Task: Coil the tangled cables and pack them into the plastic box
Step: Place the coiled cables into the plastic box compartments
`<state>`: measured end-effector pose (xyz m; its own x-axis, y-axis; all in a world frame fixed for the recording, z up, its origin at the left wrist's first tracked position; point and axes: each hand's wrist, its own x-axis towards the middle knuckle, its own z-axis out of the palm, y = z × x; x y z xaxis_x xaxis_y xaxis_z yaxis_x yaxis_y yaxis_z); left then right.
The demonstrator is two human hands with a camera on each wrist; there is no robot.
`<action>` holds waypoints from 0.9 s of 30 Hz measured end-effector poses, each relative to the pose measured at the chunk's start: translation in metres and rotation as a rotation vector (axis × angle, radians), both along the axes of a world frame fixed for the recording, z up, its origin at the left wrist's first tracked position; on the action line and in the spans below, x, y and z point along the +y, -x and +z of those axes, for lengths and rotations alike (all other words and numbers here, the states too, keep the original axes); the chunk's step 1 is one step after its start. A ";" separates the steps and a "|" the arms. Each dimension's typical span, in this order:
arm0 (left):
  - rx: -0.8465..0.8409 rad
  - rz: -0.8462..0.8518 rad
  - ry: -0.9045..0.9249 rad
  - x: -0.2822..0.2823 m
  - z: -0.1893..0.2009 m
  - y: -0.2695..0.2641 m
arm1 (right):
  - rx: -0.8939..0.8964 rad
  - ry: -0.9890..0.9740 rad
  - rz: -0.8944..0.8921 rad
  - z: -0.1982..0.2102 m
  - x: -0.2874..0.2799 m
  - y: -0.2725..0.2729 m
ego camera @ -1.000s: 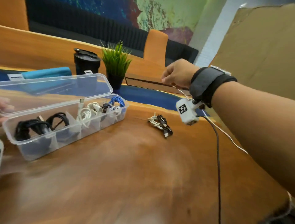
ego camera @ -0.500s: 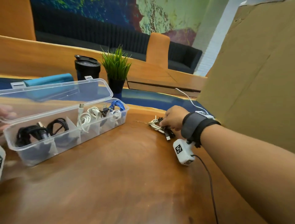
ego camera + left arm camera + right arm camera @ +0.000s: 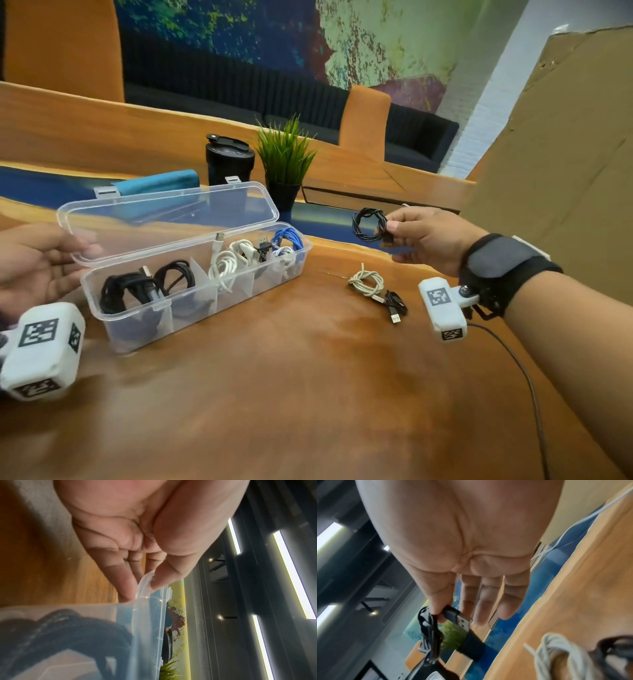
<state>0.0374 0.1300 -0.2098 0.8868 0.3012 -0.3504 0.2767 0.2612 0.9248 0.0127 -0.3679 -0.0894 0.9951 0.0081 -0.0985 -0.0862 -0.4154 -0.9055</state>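
Our right hand (image 3: 428,240) is raised above the far right part of the desk (image 3: 308,394), its thumb and forefinger pinching a small black coiled cable (image 3: 369,224) at the plug end; the other fingers reach out straight beside it. In the right wrist view the USB plug (image 3: 458,619) juts out from under the thumb and the loops hang below it. Our left hand (image 3: 37,267) is at the left end of the plastic box (image 3: 191,308), thumb and fingers nipping the corner of the open lid (image 3: 168,212) to keep it up.

The box sits on the left half of the desk, well apart from the right hand. Its left compartments hold black coils (image 3: 137,287), the middle one white coils (image 3: 229,263), the right end a blue cable (image 3: 287,238) with white and black ones beside it. On the desk below the right hand lie a cream coiled cable (image 3: 366,282) and a small black cable (image 3: 395,303), touching each other.

We judge the step in hand to be carrying a finished coil to the box. Next we need to travel left over the rim and lower the coil into a compartment with room, keeping the pinch firm so the loops do not spring open, while the left hand holds the lid clear. Two cables on the desk remain to pack.
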 end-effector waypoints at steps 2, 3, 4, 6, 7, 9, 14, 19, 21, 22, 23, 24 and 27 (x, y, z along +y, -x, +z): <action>-0.003 -0.043 0.062 -0.016 0.017 0.012 | -0.003 -0.063 0.066 0.004 0.019 0.003; -0.012 -0.084 0.069 -0.020 0.022 0.016 | -0.002 -0.095 0.087 0.006 0.030 0.004; -0.021 -0.115 0.048 -0.024 0.028 0.024 | -0.002 -0.123 0.104 0.007 0.043 0.006; -0.023 -0.098 0.048 -0.025 0.033 0.033 | -0.008 -0.145 0.144 0.009 0.074 0.010; -0.018 -0.096 0.054 -0.028 0.035 0.037 | -0.012 -0.131 0.166 0.010 0.089 0.012; -0.018 -0.097 0.058 -0.031 0.039 0.040 | -0.024 -0.063 0.206 0.009 0.118 0.013; -0.020 -0.118 0.072 -0.029 0.040 0.040 | -0.056 0.221 0.269 0.004 0.176 -0.002; -0.034 -0.114 0.082 -0.029 0.039 0.041 | 0.025 0.531 0.343 -0.005 0.215 -0.020; -0.046 -0.104 0.077 -0.029 0.038 0.041 | -0.002 0.606 0.334 -0.007 0.225 -0.026; -0.053 -0.101 0.078 -0.029 0.038 0.040 | -0.029 0.662 0.340 -0.007 0.229 -0.030; -0.058 -0.100 0.080 -0.030 0.038 0.040 | -0.056 0.732 0.350 -0.006 0.232 -0.032; -0.059 -0.098 0.081 -0.030 0.038 0.040 | -0.079 0.799 0.355 -0.007 0.233 -0.035; -0.064 -0.093 0.082 -0.031 0.038 0.040 | -0.070 0.971 0.396 -0.013 0.237 -0.040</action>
